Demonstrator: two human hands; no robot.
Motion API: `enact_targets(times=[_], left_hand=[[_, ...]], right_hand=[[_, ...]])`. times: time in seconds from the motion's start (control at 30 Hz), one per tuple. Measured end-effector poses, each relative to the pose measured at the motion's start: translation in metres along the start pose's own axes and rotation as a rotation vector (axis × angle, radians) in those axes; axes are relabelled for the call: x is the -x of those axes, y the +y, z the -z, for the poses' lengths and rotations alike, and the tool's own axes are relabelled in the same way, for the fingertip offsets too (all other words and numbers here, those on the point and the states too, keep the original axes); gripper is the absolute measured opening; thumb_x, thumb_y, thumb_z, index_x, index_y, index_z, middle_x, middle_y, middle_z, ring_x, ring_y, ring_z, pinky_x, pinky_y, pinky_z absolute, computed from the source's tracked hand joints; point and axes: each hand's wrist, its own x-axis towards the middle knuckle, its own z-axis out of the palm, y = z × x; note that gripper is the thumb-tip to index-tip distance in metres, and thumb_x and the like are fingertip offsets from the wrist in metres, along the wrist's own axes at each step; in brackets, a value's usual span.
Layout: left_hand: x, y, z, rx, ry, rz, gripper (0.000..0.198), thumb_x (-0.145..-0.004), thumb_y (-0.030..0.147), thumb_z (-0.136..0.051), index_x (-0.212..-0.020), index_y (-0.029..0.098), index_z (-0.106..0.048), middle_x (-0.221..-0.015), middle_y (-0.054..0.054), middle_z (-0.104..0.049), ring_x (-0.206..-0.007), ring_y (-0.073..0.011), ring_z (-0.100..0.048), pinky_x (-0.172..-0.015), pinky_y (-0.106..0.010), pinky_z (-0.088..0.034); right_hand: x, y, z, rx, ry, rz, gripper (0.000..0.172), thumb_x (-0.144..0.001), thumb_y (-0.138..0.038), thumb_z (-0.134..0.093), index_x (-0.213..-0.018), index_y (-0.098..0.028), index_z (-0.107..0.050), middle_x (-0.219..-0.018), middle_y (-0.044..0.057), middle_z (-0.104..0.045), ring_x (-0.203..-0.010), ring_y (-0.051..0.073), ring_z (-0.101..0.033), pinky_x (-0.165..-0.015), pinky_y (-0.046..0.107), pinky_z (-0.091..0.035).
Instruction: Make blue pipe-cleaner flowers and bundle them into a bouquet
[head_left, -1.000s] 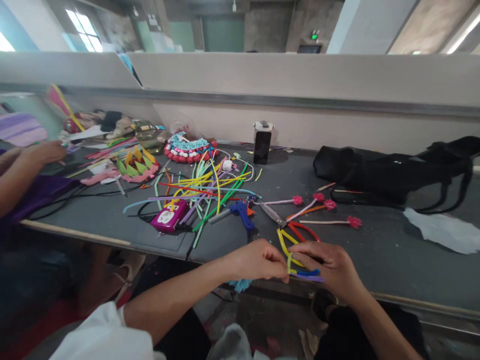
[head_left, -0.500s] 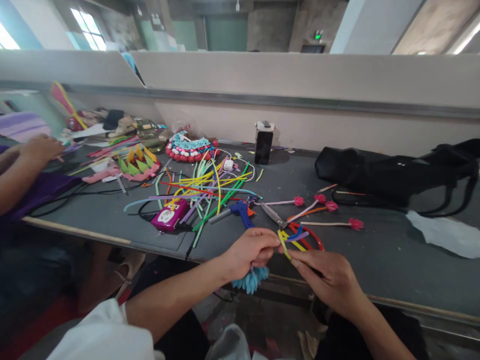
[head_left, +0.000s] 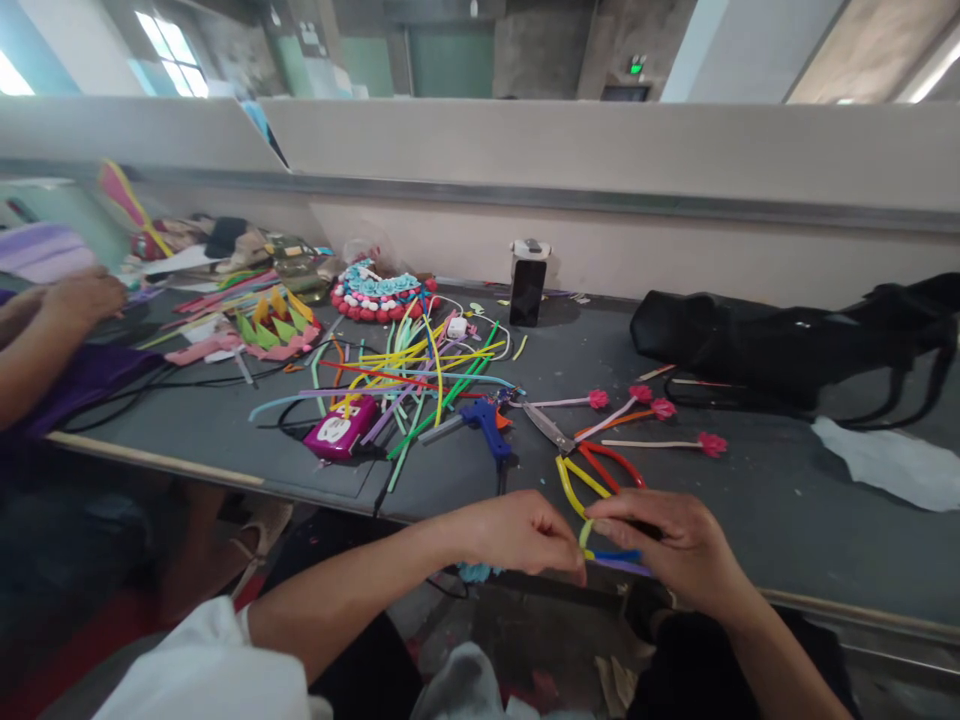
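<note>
My left hand (head_left: 529, 540) is closed on the stem of a light-blue pipe-cleaner flower (head_left: 478, 572), whose petals show under my wrist, mostly hidden. To its right, blue and purple stem ends (head_left: 619, 557) stick out. My right hand (head_left: 679, 545) pinches a yellow-green pipe cleaner (head_left: 586, 533) between thumb and fingers; it bends around or beside the stem, I cannot tell which. Just beyond my hands lie pliers with red and yellow handles (head_left: 611, 468), and a blue glue gun (head_left: 491, 425). Pink flowers on thin stems (head_left: 712, 445) lie beside the pliers.
Loose coloured pipe cleaners (head_left: 435, 370) are heaped near a purple power socket (head_left: 341, 428). A phone (head_left: 528, 292) stands at the back. A black bag (head_left: 720, 350) and white paper (head_left: 889, 465) lie right. At far left are another person's hands (head_left: 86, 295).
Both hands have moved down towards the table's front edge with the flower. The yellow-green pipe cleaner is now bent, and the blue petals are more hidden behind my left wrist.
</note>
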Motion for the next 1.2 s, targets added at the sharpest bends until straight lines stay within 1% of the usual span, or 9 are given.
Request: enact_targets(times=[0.13,0.3,0.5,0.63,0.77,0.87,1.0,1.1,1.2], left_hand=[[-0.009,-0.009,-0.005,-0.163,0.212,-0.051,0.026,-0.078,0.027,-0.051,-0.075,0.011,-0.071,-0.052,0.005,-0.044,-0.05,-0.0062,-0.035,-0.047,-0.02,-0.024],[-0.017,-0.017,-0.006,0.245,0.365,-0.019,0.024,-0.079,0.031,-0.051,-0.072,0.013,-0.065,-0.044,0.008,-0.034,-0.042,-0.006,-0.025,-0.042,-0.021,-0.016],[-0.011,-0.01,0.004,0.676,0.124,-0.071,0.023,-0.077,0.035,-0.057,-0.069,0.014,-0.06,-0.033,0.011,-0.025,-0.032,-0.0042,-0.014,-0.038,-0.021,-0.013],[-0.004,-0.006,0.006,0.632,-0.094,-0.065,0.024,-0.074,0.034,-0.061,-0.068,0.011,-0.062,-0.034,0.01,-0.028,-0.032,-0.004,-0.017,-0.038,-0.021,-0.013],[-0.003,-0.004,0.002,0.434,-0.185,0.007,0.024,-0.073,0.034,-0.062,-0.065,0.012,-0.064,-0.041,0.007,-0.036,-0.038,-0.0047,-0.023,-0.039,-0.022,-0.012],[-0.006,-0.006,-0.002,0.249,-0.116,0.038,0.017,-0.072,0.028,-0.059,-0.062,0.014,-0.063,-0.043,0.006,-0.038,-0.041,-0.0055,-0.027,-0.04,-0.022,-0.017],[-0.014,-0.012,-0.005,0.122,0.13,0.062,0.016,-0.069,0.023,-0.052,-0.061,0.014,-0.063,-0.044,0.006,-0.041,-0.043,-0.0068,-0.034,-0.042,-0.021,-0.022],[-0.019,-0.016,-0.006,0.204,0.322,0.038,0.019,-0.071,0.025,-0.05,-0.062,0.013,-0.063,-0.042,0.006,-0.039,-0.041,-0.006,-0.03,-0.041,-0.021,-0.018],[-0.022,-0.018,-0.004,0.426,0.361,0.004,0.02,-0.074,0.029,-0.053,-0.064,0.013,-0.061,-0.038,0.008,-0.033,-0.037,-0.0048,-0.021,-0.039,-0.021,-0.012]], right_hand=[[0.004,-0.004,0.001,0.113,0.006,0.114,0.013,-0.088,-0.018,-0.058,-0.089,-0.022,-0.07,-0.074,0.0,-0.073,-0.065,0.011,-0.069,-0.062,0.018,-0.05],[0.008,-0.004,-0.004,0.208,0.037,0.196,0.017,-0.086,-0.014,-0.058,-0.097,-0.021,-0.07,-0.072,0.001,-0.073,-0.061,0.012,-0.068,-0.061,0.021,-0.05],[0.005,0.001,-0.012,0.043,0.077,0.03,0.017,-0.087,-0.018,-0.058,-0.093,-0.022,-0.073,-0.077,0.002,-0.075,-0.065,0.014,-0.069,-0.063,0.02,-0.052],[0.002,0.003,-0.012,-0.113,0.037,-0.098,0.014,-0.085,-0.024,-0.062,-0.089,-0.02,-0.074,-0.071,0.001,-0.073,-0.061,0.014,-0.067,-0.058,0.019,-0.051],[0.0,0.001,-0.007,-0.138,-0.043,-0.127,0.012,-0.085,-0.027,-0.063,-0.085,-0.021,-0.073,-0.073,0.0,-0.074,-0.063,0.013,-0.068,-0.058,0.017,-0.049],[0.0,-0.001,-0.004,-0.073,-0.062,-0.055,0.01,-0.086,-0.024,-0.062,-0.083,-0.022,-0.072,-0.073,-0.001,-0.073,-0.063,0.012,-0.067,-0.06,0.018,-0.049],[0.005,-0.001,-0.002,0.06,-0.027,0.046,0.012,-0.087,-0.017,-0.059,-0.087,-0.022,-0.07,-0.076,-0.001,-0.073,-0.067,0.012,-0.068,-0.065,0.019,-0.049],[0.008,-0.001,-0.004,0.155,0.034,0.118,0.016,-0.085,-0.014,-0.06,-0.092,-0.023,-0.07,-0.077,-0.001,-0.074,-0.066,0.012,-0.069,-0.064,0.02,-0.049],[0.009,0.0,-0.008,0.173,0.065,0.139,0.019,-0.085,-0.013,-0.06,-0.096,-0.023,-0.071,-0.079,0.0,-0.075,-0.066,0.013,-0.07,-0.064,0.02,-0.05]])
